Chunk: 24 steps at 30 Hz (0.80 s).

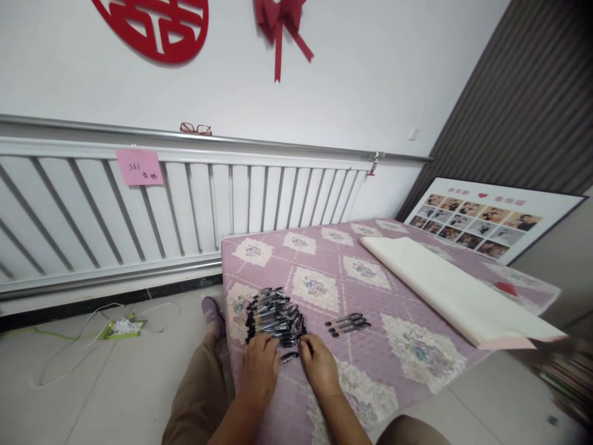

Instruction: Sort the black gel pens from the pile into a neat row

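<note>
The left hand (260, 363) and right hand (320, 364) curl beside heaped slender black-and-clear plastic pens (273, 314), though whether either grip holds one I cannot tell.

You are in what looks like a room in a home. In front of you, a long white radiator (245, 201) runs along a white wall (352, 80), where a red character cutout (173, 55) and a red bow (278, 15) hang. A board of couple photos (482, 216) (with a small red heart among its lettering) leans to your right, beyond the flower-patterned cover (340, 278) before you.
</note>
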{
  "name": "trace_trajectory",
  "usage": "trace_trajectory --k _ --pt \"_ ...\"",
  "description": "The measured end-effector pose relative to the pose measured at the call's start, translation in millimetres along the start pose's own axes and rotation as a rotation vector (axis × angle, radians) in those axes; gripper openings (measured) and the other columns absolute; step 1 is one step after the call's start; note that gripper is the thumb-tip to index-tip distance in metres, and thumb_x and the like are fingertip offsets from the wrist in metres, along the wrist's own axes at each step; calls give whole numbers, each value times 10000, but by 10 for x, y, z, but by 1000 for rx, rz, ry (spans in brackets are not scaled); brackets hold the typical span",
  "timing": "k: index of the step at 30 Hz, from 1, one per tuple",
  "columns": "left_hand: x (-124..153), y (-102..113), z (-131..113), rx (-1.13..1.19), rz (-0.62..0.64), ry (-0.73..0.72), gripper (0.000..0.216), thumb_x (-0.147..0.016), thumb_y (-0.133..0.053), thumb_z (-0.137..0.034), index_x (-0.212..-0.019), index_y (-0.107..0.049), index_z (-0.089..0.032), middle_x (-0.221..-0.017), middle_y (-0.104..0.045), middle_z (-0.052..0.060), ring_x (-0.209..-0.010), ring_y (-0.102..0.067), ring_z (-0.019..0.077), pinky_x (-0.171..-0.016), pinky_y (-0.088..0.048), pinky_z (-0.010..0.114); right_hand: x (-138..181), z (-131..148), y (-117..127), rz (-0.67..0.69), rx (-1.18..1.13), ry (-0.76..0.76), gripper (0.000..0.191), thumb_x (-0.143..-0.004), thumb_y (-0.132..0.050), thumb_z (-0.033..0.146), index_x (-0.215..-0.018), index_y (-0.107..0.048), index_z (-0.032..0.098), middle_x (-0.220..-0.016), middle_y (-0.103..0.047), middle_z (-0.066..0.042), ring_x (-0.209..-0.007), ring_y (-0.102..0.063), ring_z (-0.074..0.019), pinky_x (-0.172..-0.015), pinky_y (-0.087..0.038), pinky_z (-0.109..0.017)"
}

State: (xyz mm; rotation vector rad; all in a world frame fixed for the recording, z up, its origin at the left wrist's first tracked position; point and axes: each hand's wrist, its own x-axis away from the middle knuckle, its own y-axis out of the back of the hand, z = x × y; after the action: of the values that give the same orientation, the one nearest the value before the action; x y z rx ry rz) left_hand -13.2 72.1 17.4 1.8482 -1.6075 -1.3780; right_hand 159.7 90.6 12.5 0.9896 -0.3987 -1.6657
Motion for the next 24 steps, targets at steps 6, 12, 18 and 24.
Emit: trace_trajectory --k 6,12,18,24 --pt "-143 -6 93 -100 -3 43 267 -824 -524 -137 -1049 -626 -239 -1058 -584 36 -1034 -509 223 -921 -387 385 -5 -6 5 -8 -32 -18 227 -851 -434 280 -866 -649 210 -860 -687 -52 -808 -640 -193 -747 -494 -293" --pt "-183 -11 68 -140 66 59 234 -830 -540 -146 -1022 -630 -245 -1019 -592 26 -1007 -512 220 -888 -377 368 8 -11 3 1 -69 -27 213 -857 -437 292 -881 -630 206 -880 -678 -55 -830 -635 -196 -772 -492 -303" --pt "-180 -25 79 -181 68 62 235 -833 -550 -157 -1035 -621 -254 -997 -581 24 -1008 -496 219 -891 -353 368 18 -1 17 12 -84 -16 185 -844 -459 286 -830 -628 214 -803 -667 -28 -752 -631 -175 -698 -485 -267" --pt "-178 -21 82 -162 76 90 198 -820 -563 -164 -988 -625 -249 -1004 -576 23 -997 -499 209 -884 -347 353 44 -21 1 21 -121 7 158 -831 -484 278 -827 -627 210 -763 -645 -25 -716 -610 -172 -674 -480 -266"
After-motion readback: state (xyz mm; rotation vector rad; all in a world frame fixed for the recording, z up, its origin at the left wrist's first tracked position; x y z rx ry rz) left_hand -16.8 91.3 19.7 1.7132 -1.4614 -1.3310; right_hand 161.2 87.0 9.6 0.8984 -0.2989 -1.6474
